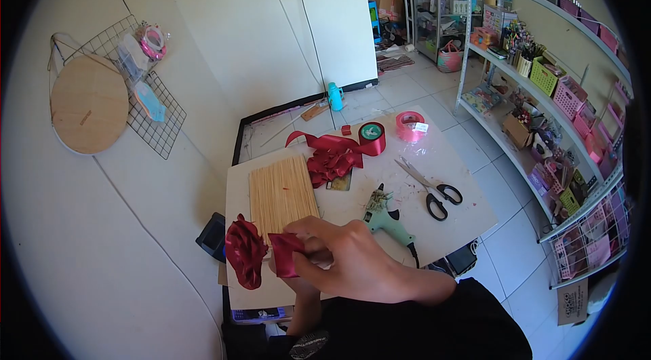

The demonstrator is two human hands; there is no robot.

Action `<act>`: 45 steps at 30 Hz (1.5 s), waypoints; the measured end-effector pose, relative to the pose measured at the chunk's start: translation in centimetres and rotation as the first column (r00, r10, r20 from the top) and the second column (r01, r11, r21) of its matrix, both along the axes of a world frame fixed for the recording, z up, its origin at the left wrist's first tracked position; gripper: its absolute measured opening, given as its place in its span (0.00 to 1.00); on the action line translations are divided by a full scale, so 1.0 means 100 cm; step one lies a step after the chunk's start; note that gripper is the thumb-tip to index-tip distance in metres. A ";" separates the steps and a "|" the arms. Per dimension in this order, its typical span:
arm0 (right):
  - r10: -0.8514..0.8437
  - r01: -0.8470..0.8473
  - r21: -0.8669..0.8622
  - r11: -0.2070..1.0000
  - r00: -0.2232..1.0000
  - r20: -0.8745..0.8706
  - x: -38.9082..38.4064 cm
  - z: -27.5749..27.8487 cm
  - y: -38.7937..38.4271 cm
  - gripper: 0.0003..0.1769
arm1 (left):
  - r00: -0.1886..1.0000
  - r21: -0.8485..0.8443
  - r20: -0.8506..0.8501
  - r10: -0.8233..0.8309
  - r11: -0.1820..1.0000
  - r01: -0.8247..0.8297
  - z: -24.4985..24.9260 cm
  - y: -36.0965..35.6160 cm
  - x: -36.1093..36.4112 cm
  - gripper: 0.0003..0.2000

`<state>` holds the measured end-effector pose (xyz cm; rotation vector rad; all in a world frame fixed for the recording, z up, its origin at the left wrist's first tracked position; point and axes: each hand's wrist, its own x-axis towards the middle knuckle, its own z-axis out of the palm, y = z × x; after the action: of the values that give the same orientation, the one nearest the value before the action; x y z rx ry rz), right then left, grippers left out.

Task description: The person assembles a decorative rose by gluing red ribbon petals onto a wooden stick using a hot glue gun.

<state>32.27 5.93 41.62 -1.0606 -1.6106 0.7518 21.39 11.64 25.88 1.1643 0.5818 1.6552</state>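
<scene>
A dark red satin ribbon rose [245, 251] is held up over the near left of the table. My left hand [304, 290], partly covered by my right, is closed beside the rose and appears to grip it low down, though the exact hold is hidden. Between the thumb and fingers of my right hand [369, 260] is a short folded piece of red ribbon [285, 254], close to the rose's right side. Just beyond both hands lies a row of thin wooden sticks [281, 187].
On the table [434, 224] are cut ribbon pieces [333, 165], a ribbon roll [372, 132], pink tape [410, 127], scissors [428, 187] with blades apart and a green glue gun [390, 221]. A turquoise bottle [335, 97] stands behind. Loaded shelves [508, 68] line the right.
</scene>
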 end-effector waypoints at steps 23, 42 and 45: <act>0.096 -0.117 -0.082 0.990 0.970 -0.221 0.011 -0.002 -0.006 0.18 | 0.972 0.063 -0.229 -0.052 0.996 0.068 0.008 0.007 0.008 0.14; 0.005 -0.056 -0.183 0.981 0.963 -0.270 0.021 0.007 -0.033 0.18 | 0.755 0.390 -0.615 0.225 0.920 0.043 0.023 -0.007 -0.003 0.20; -0.003 -0.033 -0.128 0.991 0.963 -0.270 0.017 0.004 -0.032 0.17 | 0.713 0.437 -0.644 0.278 0.898 0.045 0.024 -0.008 -0.004 0.20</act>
<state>33.97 2.76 42.06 -0.9920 -1.3515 0.9800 21.03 10.84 28.28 2.1673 0.7919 1.4450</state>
